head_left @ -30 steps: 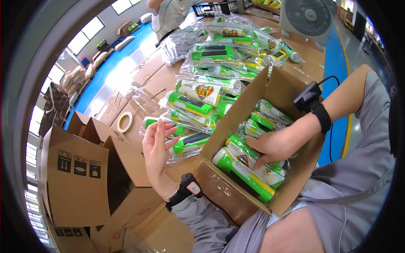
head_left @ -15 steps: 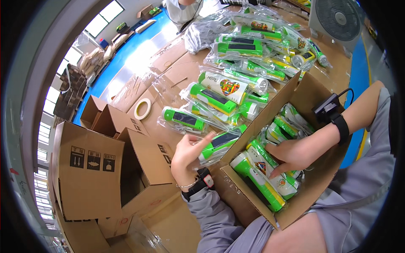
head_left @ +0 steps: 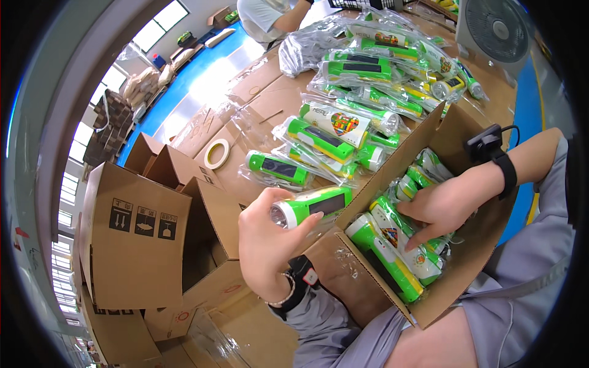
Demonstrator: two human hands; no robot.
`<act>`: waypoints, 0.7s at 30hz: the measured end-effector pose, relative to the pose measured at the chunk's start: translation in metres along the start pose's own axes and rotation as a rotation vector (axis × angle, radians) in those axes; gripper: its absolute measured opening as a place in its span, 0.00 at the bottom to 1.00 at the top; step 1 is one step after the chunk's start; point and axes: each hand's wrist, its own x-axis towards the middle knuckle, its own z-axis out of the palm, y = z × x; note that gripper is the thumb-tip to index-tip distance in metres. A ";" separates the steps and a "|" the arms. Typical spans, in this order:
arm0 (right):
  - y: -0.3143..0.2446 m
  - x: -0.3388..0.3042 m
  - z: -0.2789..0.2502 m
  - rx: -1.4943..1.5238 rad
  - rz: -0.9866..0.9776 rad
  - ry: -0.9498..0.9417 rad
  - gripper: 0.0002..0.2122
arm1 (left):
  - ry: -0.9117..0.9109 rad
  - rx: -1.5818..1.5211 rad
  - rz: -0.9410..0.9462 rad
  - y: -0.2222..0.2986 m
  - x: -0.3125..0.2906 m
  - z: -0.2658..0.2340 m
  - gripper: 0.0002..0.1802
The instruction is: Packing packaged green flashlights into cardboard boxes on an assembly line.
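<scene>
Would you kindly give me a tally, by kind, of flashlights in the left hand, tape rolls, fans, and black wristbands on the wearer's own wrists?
Flashlight in the left hand: 1
Tape roll: 1
Fan: 1
Black wristbands: 2
Total: 5

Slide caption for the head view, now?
Left hand grips a green flashlight beside an open cardboard box; right hand touches packed flashlights inside.

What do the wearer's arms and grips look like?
Left grip and right grip: ungloved. Left wrist: thin bracelet, black strap with a small red-and-white square patch. Right wrist: black band carrying a boxy black device with a black cable. Sleeves are greyish lavender; left reaches near the wrist, right ends around the elbow.
</scene>
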 end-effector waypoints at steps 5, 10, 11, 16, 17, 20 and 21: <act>-0.032 -0.031 -0.042 -0.131 -0.153 0.371 0.15 | 0.295 -0.169 0.120 0.011 -0.011 -0.008 0.26; -0.061 -0.014 -0.078 -0.471 -0.608 1.040 0.13 | 0.764 -0.437 0.217 0.018 -0.032 -0.023 0.34; -0.063 -0.011 -0.083 -0.713 -0.672 1.127 0.16 | 0.762 -0.435 0.222 0.020 -0.034 -0.024 0.34; -0.075 0.007 -0.082 -0.945 -0.831 0.991 0.23 | 0.665 -0.494 0.337 0.028 -0.039 -0.019 0.47; -0.077 0.007 -0.080 -0.944 -0.825 0.996 0.23 | 0.626 -0.444 0.410 0.030 -0.038 -0.016 0.48; -0.078 0.006 -0.075 -0.641 -0.662 0.779 0.23 | 0.601 -0.448 0.509 0.038 -0.036 -0.006 0.49; -0.078 0.005 -0.075 -0.641 -0.653 0.781 0.23 | 0.606 -0.432 0.575 0.039 -0.035 -0.003 0.49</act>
